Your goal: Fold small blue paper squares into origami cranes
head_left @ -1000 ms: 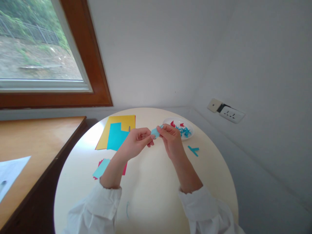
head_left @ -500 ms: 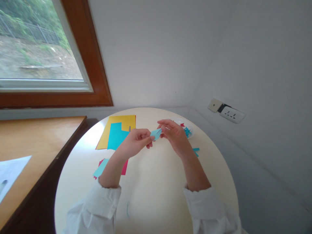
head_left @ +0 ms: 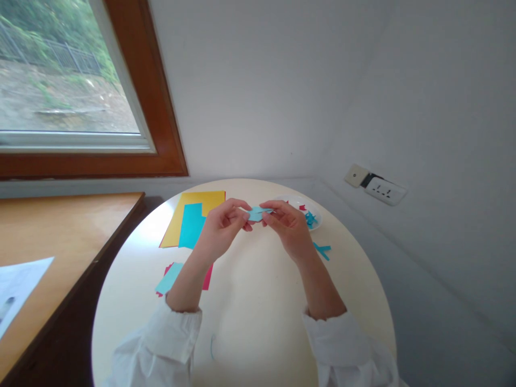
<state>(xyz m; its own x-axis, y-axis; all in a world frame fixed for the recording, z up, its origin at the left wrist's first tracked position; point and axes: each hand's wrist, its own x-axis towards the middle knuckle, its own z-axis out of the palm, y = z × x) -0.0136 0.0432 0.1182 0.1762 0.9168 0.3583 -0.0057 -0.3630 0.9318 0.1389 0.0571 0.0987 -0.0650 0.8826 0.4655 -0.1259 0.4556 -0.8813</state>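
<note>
A small folded piece of light blue paper [head_left: 255, 214] is held up above the round table, between my two hands. My left hand [head_left: 222, 226] pinches its left end between thumb and fingers. At the right end, the thumb and fingertips of my right hand [head_left: 287, 223] close on it. A slit or fold line runs across the paper. Behind my right hand stands a clear plastic dish [head_left: 318, 210] with blue paper pieces [head_left: 310, 219] and small red paper pieces [head_left: 302, 207] in it; the hand hides part of the dish.
Yellow paper [head_left: 172, 226] with a blue sheet [head_left: 190, 226] on it lies at the back left. Pale blue paper [head_left: 168, 278] and red paper [head_left: 207, 278] lie by my left forearm. Blue strips [head_left: 323, 250] are at right. A wooden desk [head_left: 80, 231] adjoins at left.
My right hand has moved in and taken hold of the paper's right end. The paper has risen slightly and turned flatter, and my left fingers have shifted on it.
</note>
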